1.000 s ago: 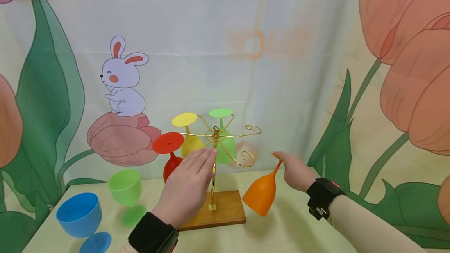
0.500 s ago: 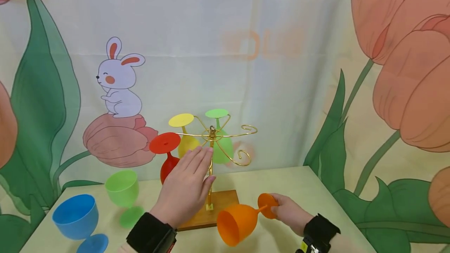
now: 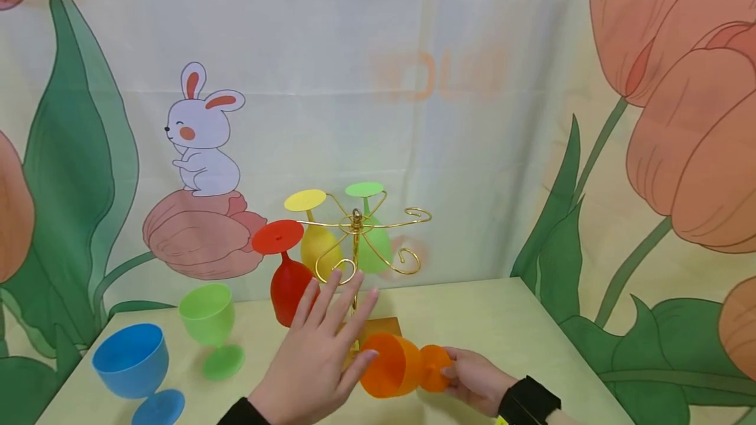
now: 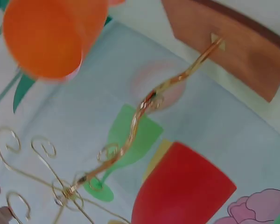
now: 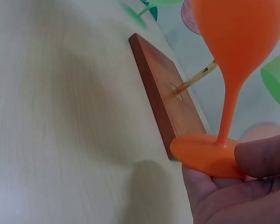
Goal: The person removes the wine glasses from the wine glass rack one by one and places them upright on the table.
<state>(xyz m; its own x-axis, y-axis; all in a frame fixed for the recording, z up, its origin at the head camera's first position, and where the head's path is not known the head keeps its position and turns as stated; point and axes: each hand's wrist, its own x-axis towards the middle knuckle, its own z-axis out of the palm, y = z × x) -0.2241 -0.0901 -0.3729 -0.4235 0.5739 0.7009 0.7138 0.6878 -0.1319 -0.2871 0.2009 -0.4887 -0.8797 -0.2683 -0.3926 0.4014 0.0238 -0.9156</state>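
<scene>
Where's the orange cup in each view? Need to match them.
Head: orange cup low, right of centre, foot in the right hand.
Left wrist: orange cup upper left, open mouth showing.
Right wrist: orange cup right half, bowl cut off by the top edge.
Shared landmark: wooden base, partly hidden in head; top right in left wrist; middle in right wrist.

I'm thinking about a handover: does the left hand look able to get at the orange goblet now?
Probably yes: the left hand is spread, its thumb close to the orange goblet, and the right hand pinches only the foot, leaving the bowl free.
</scene>
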